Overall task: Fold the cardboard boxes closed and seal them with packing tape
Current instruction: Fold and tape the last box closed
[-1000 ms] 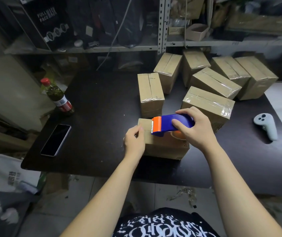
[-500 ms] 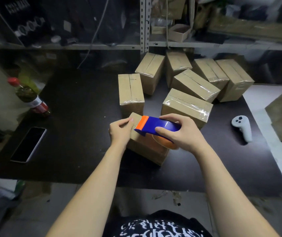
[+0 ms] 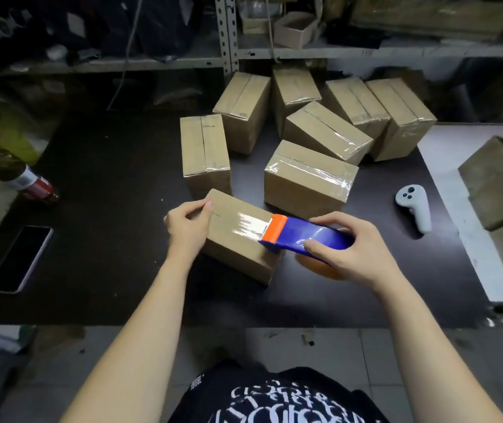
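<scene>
A small cardboard box (image 3: 238, 245) lies on the black table (image 3: 116, 184) in front of me. My left hand (image 3: 187, 224) grips its left end, thumb on top. My right hand (image 3: 346, 248) grips a blue tape dispenser (image 3: 305, 236) with an orange front edge, held at the box's right end. A shiny strip of clear tape (image 3: 251, 224) runs along the top seam from the dispenser toward my left hand. The tape roll under my right hand is mostly hidden.
Several taped boxes (image 3: 308, 178) crowd the table behind. A white controller (image 3: 413, 206) lies at the right, a phone (image 3: 19, 257) and a bottle (image 3: 15, 175) at the left. Flattened cardboard (image 3: 500, 184) sits on a white surface at far right. Shelves stand behind.
My right hand has drawn the dispenser rightward across the box top, laying tape along the seam. The left hand stays at the box's left end. The camera view has shifted.
</scene>
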